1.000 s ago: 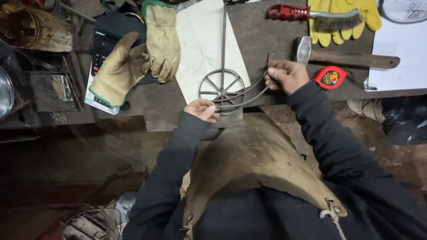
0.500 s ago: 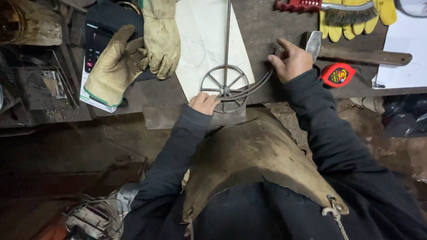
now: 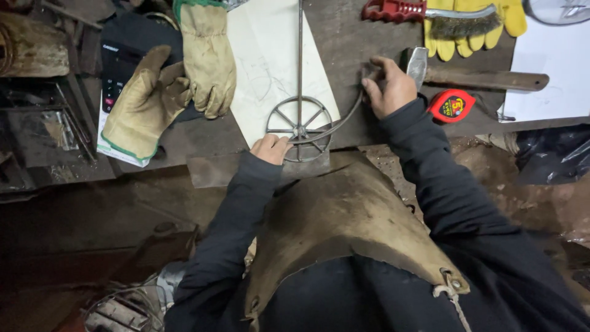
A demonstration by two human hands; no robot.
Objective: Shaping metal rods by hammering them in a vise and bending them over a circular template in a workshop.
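A small spoked metal wheel [image 3: 299, 128] on a long thin rod lies flat on the workbench [image 3: 350, 37], partly over a white paper sheet [image 3: 273, 55]. My left hand [image 3: 271, 148] presses on the wheel's lower left rim at the bench edge. A curved metal strip [image 3: 344, 120] runs from the wheel's hub up to the right. My right hand [image 3: 389, 89] grips the far end of that strip, right beside a hammer head [image 3: 416, 64].
Two tan leather work gloves [image 3: 169, 86] lie left of the paper over a calculator [image 3: 120, 67]. A wooden-handled hammer [image 3: 485, 79], a red tape measure [image 3: 453, 106], a red-handled wire brush [image 3: 430, 15] and yellow gloves [image 3: 473, 27] sit at the right. A leather apron [image 3: 344, 227] covers my front.
My right hand has slid up and to the right along the curved strip, toward the hammer head, pulling the strip outward. My left hand stays on the wheel's rim.
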